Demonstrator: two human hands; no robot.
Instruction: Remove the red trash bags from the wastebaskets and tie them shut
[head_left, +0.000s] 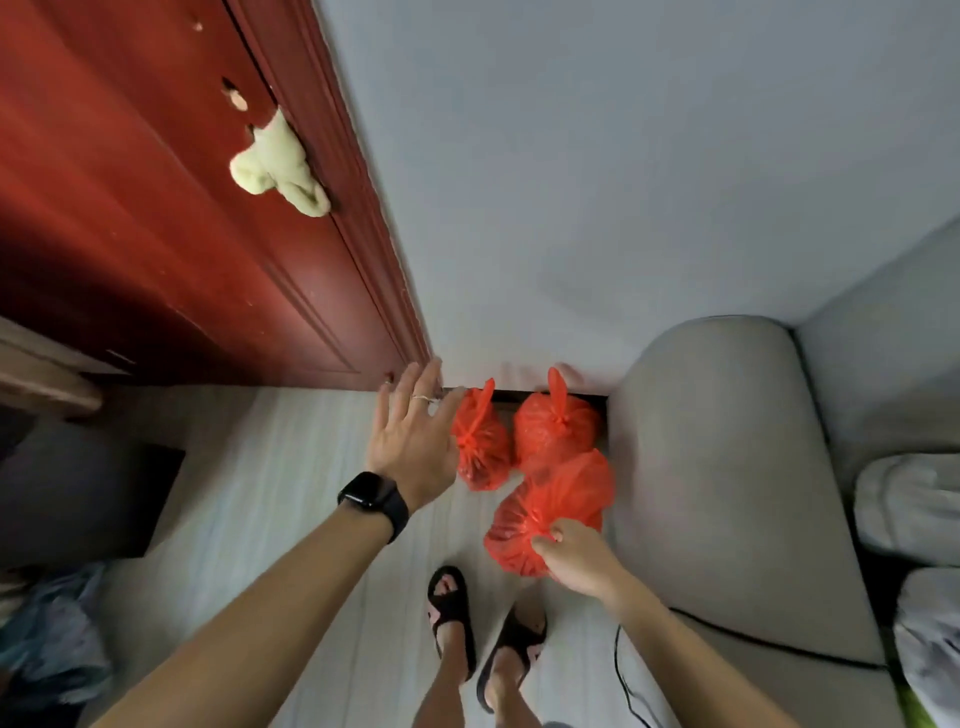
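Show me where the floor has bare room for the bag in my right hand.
Bare floor lies before the red door, left of the open left hand. The corner by the sofa arm is crowded: two tied bags sit there, and the right hand holds the third bag just short of them.

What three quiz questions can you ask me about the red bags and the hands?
1. How many red bags can you count?
2. True or false: the left hand is curled round a bag.
3. What does the right hand pinch? A. the gathered neck of the nearest bag. B. the door. C. nothing.

Key:
1. Three.
2. False. Its fingers are spread out straight.
3. A.
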